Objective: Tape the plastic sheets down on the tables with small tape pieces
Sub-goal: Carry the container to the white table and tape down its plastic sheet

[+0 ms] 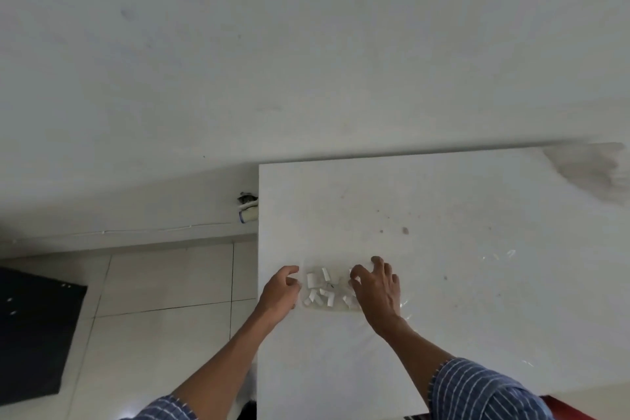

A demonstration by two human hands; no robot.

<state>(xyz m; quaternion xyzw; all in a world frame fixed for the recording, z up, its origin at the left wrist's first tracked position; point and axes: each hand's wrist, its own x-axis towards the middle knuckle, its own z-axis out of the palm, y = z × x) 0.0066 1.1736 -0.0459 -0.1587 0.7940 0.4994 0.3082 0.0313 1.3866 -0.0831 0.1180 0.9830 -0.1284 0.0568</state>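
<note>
A pale grey wall (pixel 306 44) fills the upper view, and below it the white rectangular table (pixel 443 201) runs off to the right. A clear plastic sheet (pixel 494 259) lies flat on the tabletop, traceable only by glints right of the hands (its edges are too faint to follow). The left hand (pixel 279 290) rests with curled fingers at the left of a cluster of small white tape pieces (pixel 320 290) near the table's left edge; whether it pinches anything I cannot tell. The right hand (pixel 375 286) claws over the cluster's right side, fingertips down, perhaps closing on one piece, though that is unclear too. The step probably goes best if one piece is lifted by its edge while the other hand steadies the rest, so the adhesive does not fold onto itself.
</note>
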